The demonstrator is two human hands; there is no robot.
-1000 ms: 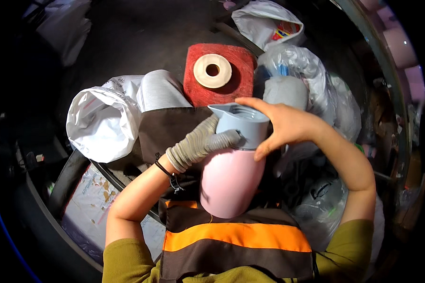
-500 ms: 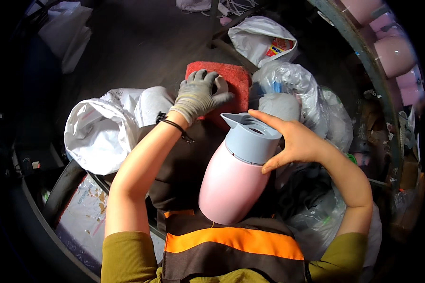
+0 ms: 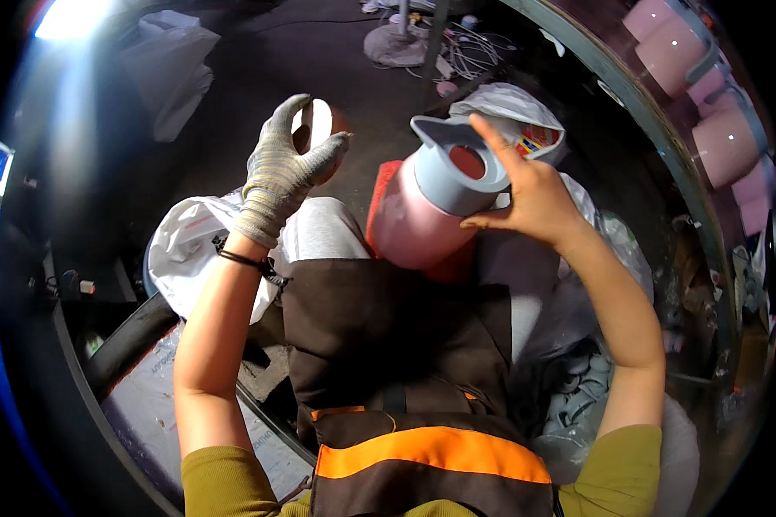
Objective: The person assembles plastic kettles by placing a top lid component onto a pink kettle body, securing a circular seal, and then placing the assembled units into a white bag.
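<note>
My gloved left hand (image 3: 284, 172) is raised, its fingers closed round a small round piece with a white face and brownish side (image 3: 321, 129). Part of that piece is hidden by the fingers. My bare right hand (image 3: 530, 189) grips a pink vacuum jug (image 3: 418, 228) by its grey collar, thumb below and forefinger along the top. The jug leans with its grey spout up and to the left; reddish colour shows inside the round top opening. Beneath and behind it lies a red fuzzy pad (image 3: 383, 189) across my lap, mostly covered.
A white bag (image 3: 185, 289) stands at my left knee. On the right are an open white sack (image 3: 500, 103) and clear plastic bags with grey parts (image 3: 582, 388). Several pink jugs (image 3: 720, 146) line a metal-edged shelf at right. Cables (image 3: 474, 56) lie on the far floor.
My left hand has lifted off the red pad and moved left with the round piece. The right hand has raised the jug away from my body and tipped its top farther into view.
</note>
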